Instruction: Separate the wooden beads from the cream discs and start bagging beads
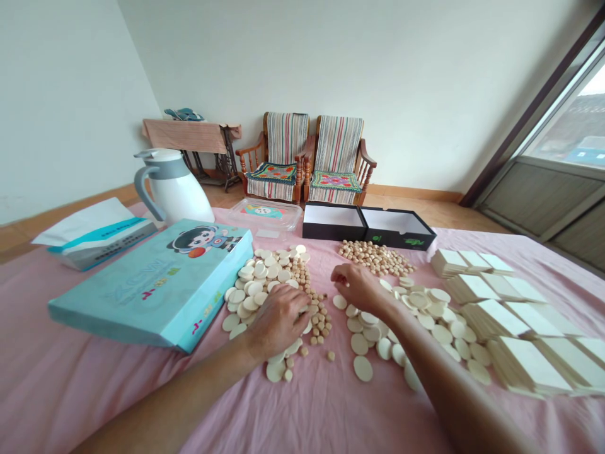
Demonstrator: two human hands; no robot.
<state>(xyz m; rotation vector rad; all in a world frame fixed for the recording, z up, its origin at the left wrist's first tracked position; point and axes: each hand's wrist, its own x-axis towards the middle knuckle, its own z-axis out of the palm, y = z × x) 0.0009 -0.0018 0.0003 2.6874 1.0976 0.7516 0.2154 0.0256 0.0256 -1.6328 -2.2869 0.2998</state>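
My left hand (280, 317) lies palm down on a mixed pile of round wooden discs (258, 284) and small wooden cubes (321, 318). Its thumb and forefinger are apart at the cubes' edge, and the other fingertips are partly hidden. Across a narrow strip of cloth, my right hand (355, 285) hovers at the left side of a second heap of discs (428, 309). Its fingers curl together, and anything between them is too small or hidden to make out. A heap of small wooden pieces (373, 257) lies just beyond it. One loose cube (331, 356) sits nearer me.
Stacks of wooden rectangles (520, 315) stand at right. Behind are a black two-part box (333, 234) and a clear plastic container (278, 217). A turquoise box (142, 290), tissue pack (101, 236) and white jug (182, 192) occupy the left. Pink cloth (326, 410) covers the surface.
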